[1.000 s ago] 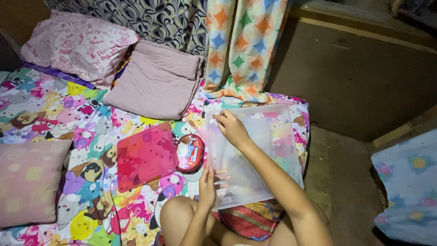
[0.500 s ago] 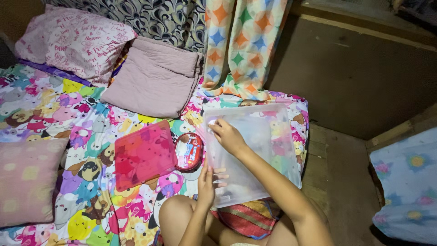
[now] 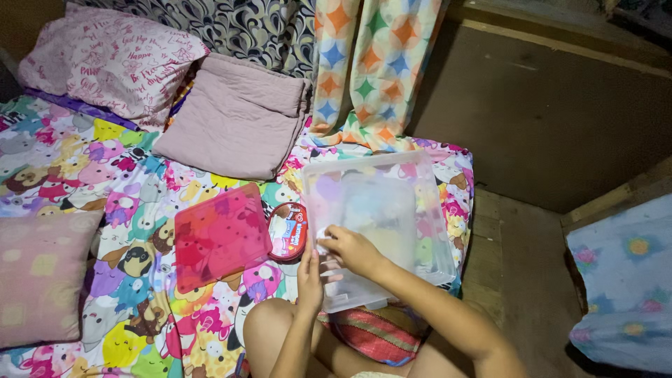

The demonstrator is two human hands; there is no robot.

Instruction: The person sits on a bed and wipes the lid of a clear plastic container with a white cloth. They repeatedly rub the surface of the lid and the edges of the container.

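A clear plastic bin (image 3: 413, 210) rests on the colourful cartoon bedsheet (image 3: 105, 161), tipped a little toward me. My left hand (image 3: 309, 274) grips the bin's near left corner from outside. My right hand (image 3: 352, 249) reaches over the near rim and touches the bin's inside wall close to that corner. A translucent red lid (image 3: 218, 236) lies flat on the sheet to the left. Between the lid and the bin stands a small round red tub (image 3: 289, 231).
A folded mauve blanket (image 3: 238, 119) and a pink pillow (image 3: 115, 59) lie at the head of the bed. A pink cushion (image 3: 42, 276) sits at left. Patterned curtain (image 3: 364, 70) hangs behind. A striped red cloth (image 3: 381, 332) lies under my arm; wooden floor (image 3: 518, 280) at right.
My right hand slid from the bin's far left rim down to its near corner. The bin tipped down from its raised tilt and sits lower on the bed.
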